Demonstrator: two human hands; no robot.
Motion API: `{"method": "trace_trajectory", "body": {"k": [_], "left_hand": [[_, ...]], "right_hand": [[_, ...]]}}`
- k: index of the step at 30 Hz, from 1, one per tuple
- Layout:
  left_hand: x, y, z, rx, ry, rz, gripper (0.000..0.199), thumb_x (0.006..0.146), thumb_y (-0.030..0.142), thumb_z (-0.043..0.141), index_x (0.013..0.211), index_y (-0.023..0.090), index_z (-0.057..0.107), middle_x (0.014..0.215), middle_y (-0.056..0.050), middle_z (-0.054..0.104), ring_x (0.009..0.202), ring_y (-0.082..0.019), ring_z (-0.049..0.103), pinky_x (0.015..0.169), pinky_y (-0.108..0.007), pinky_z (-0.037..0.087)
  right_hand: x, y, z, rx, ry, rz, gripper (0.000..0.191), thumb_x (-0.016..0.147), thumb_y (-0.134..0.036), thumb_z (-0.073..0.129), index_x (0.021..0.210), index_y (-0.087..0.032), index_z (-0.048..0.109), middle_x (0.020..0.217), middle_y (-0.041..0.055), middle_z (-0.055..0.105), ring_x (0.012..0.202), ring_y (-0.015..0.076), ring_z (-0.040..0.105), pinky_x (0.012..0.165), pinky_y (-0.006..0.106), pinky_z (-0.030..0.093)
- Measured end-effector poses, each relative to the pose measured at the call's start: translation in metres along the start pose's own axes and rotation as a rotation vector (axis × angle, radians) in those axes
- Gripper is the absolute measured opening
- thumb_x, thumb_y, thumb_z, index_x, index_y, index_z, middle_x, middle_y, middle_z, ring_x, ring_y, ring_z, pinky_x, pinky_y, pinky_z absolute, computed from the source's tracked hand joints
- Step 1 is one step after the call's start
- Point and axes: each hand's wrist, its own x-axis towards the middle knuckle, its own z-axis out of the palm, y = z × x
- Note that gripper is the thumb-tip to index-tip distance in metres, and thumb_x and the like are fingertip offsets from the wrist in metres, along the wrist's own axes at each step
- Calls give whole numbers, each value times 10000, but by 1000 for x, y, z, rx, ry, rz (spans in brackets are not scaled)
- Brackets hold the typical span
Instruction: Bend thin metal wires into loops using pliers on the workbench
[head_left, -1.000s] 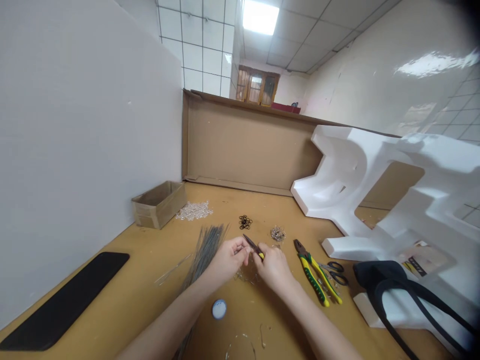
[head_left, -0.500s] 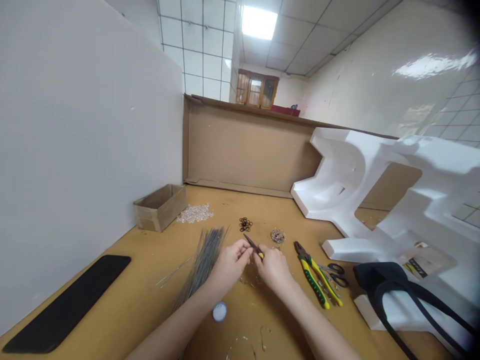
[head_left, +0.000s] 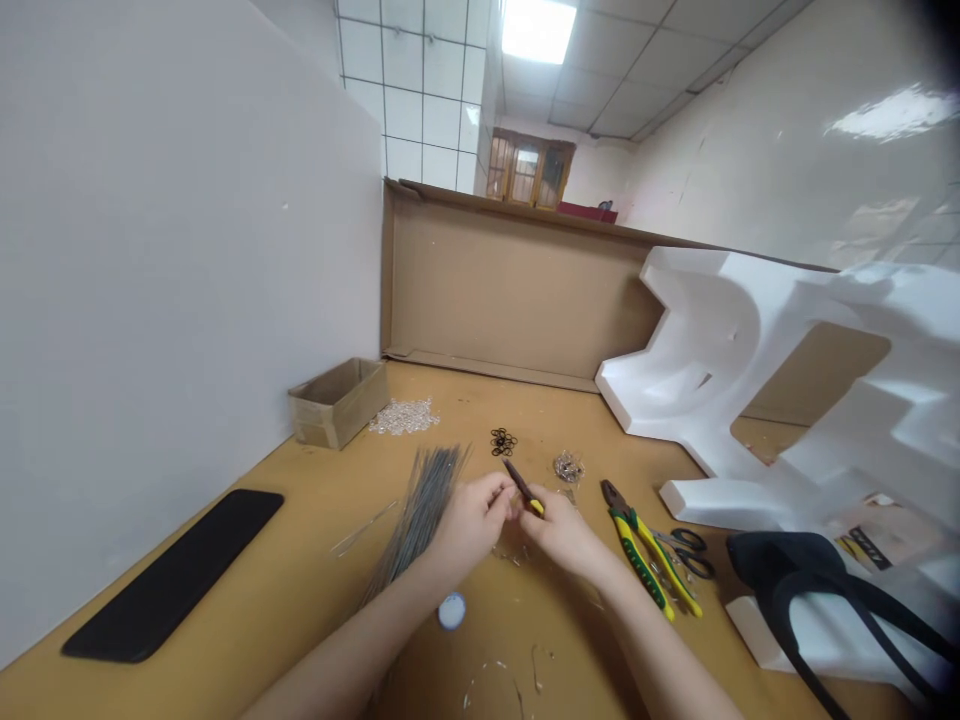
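Tan workbench point(head_left: 300, 530) is stretching out beside a white partition point(head_left: 172, 250), and at its middle a small hand tool point(head_left: 523, 487) with a dark tip and a yellow grip is sitting between the person's hands, its tip pointing toward eleven o'clock. The right hand point(head_left: 562, 535) is closed on the yellow grip, holding the tool. The left hand point(head_left: 472, 520) is curling in beside the dark tip from nine o'clock, but whether it is gripping anything is too small to tell. Around them, a bundle of thin grey wires point(head_left: 424, 515) is lying at ten o'clock, touching the left hand, while black rubber rings point(head_left: 503, 441) are sitting at twelve and a heap of small metal pieces point(head_left: 569, 467) at one. Yellow-and-green pliers point(head_left: 637, 555) are resting at three o'clock, overlapping black-handled scissors point(head_left: 690, 552), and a white bottle cap point(head_left: 451, 611) is lying at seven. Farther out, clear beads point(head_left: 403, 417) are spreading beside a cardboard box point(head_left: 339, 403) at eleven, a black pad point(head_left: 171, 575) is lying at nine, and white polystyrene packing point(head_left: 750, 360) is rising at two
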Motion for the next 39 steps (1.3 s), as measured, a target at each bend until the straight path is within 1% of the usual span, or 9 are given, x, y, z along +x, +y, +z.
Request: {"method": "trace_trajectory", "body": {"k": [3,6,15,20,25,31,35,37,39], "left_hand": [[5,0,-2,-317,-106,-148,215,783,270,414,637,145,509,537,24,507,388,-60,375,413,-193,299],[8,-1,-4,-423,-144,-209,209,753,301,460,655,130,531,501,32,493,348,-46,339,376,-185,269],[9,-2,-8,-410,-161,-253,188,715,292,485,609,138,495,483,35,503,347,-40,347,384,-178,273],[8,-4,-8,-383,-162,-243,204,716,315,490,604,145,480,478,37,495,353,-44,337,382,-179,261],[7,-9,-6,-361,-161,-219,243,729,344,482,585,150,467,476,43,463,367,-46,320,388,-181,237],[7,-14,-2,-267,-128,-183,257,760,340,457,587,151,468,492,41,447,406,-58,335,423,-189,254],[7,-12,-3,-263,-85,-115,265,765,328,468,576,143,481,526,26,465,478,-68,388,461,-186,276],[7,-10,-5,-347,-123,-154,245,754,335,490,608,138,502,524,29,470,452,-57,369,434,-177,253],[8,-8,-9,-481,-206,-248,227,739,351,516,674,134,524,513,38,470,394,-36,313,389,-169,195]], "right_hand": [[1,0,-3,191,-118,-45,110,771,-205,399,760,-168,502,633,-25,526,579,105,496,542,186,349],[-1,-3,-7,138,-106,-70,131,783,-210,389,767,-170,513,630,-26,527,581,103,485,546,186,341],[-8,-12,-7,-449,82,17,239,836,-298,359,803,-177,562,670,34,611,592,139,529,537,218,272],[-6,-9,0,-589,137,43,270,856,-325,341,804,-188,568,685,53,647,638,171,582,542,232,263],[-1,-6,11,-629,192,120,251,846,-320,370,789,-201,583,697,56,670,618,176,598,522,236,251],[2,-4,17,-586,227,173,272,842,-334,376,805,-194,606,689,73,665,610,183,594,525,237,278],[1,-1,9,-334,127,68,322,849,-392,361,800,-184,602,657,36,629,576,141,548,515,209,302],[0,1,5,-192,61,-3,325,835,-419,381,802,-176,594,670,14,613,568,120,520,509,193,310],[-1,1,1,-116,40,-54,299,818,-409,415,793,-164,584,692,4,606,576,109,500,520,185,319]]}}
